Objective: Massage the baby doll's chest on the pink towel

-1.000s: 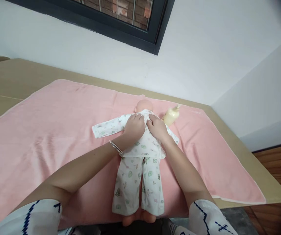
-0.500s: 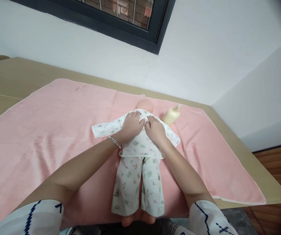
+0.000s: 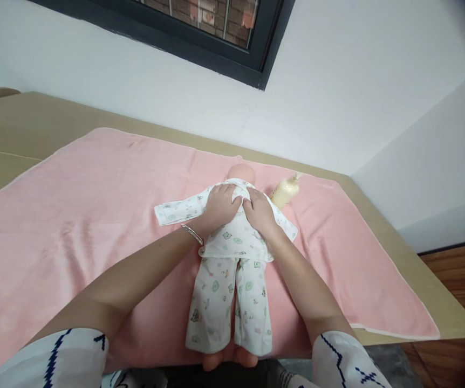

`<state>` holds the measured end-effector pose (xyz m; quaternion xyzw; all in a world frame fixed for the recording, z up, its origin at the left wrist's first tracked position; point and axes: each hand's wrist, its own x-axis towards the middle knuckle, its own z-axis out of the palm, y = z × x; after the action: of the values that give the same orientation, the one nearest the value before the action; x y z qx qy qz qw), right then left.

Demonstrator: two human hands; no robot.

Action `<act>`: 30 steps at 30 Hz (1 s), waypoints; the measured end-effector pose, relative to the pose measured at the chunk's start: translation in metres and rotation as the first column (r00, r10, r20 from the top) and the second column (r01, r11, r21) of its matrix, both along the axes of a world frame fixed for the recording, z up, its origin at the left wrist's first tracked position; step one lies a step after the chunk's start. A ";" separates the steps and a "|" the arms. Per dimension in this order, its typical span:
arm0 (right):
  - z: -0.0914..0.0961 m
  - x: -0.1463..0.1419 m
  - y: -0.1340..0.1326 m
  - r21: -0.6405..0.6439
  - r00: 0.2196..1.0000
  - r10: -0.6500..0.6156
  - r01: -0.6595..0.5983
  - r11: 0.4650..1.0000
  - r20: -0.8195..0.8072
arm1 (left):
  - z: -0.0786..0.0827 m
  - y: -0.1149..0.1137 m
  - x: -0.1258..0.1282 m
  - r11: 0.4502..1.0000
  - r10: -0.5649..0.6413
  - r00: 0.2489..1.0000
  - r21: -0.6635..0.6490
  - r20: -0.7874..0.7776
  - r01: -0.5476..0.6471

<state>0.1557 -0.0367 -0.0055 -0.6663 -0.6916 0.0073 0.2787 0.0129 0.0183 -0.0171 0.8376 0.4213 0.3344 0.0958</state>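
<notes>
Resting the left hand (image 3: 222, 207) and the right hand (image 3: 260, 211) palm-down, fingers loosely outstretched, on the upper part of a patterned white shirt (image 3: 236, 245) on a doll (image 3: 241, 172). Wearing a bangle (image 3: 192, 235) on the left wrist (image 3: 205, 225). Leaning over the doll, lying on a pink blanket (image 3: 107, 178) on the counter (image 3: 26, 124), face up or down, hard to tell which, near a cream-coloured bottle (image 3: 285, 192).

The left grip (image 3: 221, 207) and right grip (image 3: 260, 211) hide much of the upper shirt (image 3: 234, 242), whose prints are mostly too small to name. The face of the doll (image 3: 241, 173) cannot be made out; the trousers (image 3: 211, 304) hide its legs. Marks on the bottle (image 3: 286, 191) are unreadably small. The left edge cuts off the blanket (image 3: 135, 167); the top edge, the window (image 3: 232, 60).
</notes>
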 end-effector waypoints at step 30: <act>-0.004 0.006 0.005 -0.023 0.999 0.033 -0.032 0.999 0.018 | -0.002 0.002 -0.002 0.998 0.007 1.000 -0.054 0.020 -0.006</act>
<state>0.1619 -0.0319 -0.0099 -0.6580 -0.7048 0.0134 0.2647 0.0104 0.0200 -0.0188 0.8299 0.4318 0.3317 0.1218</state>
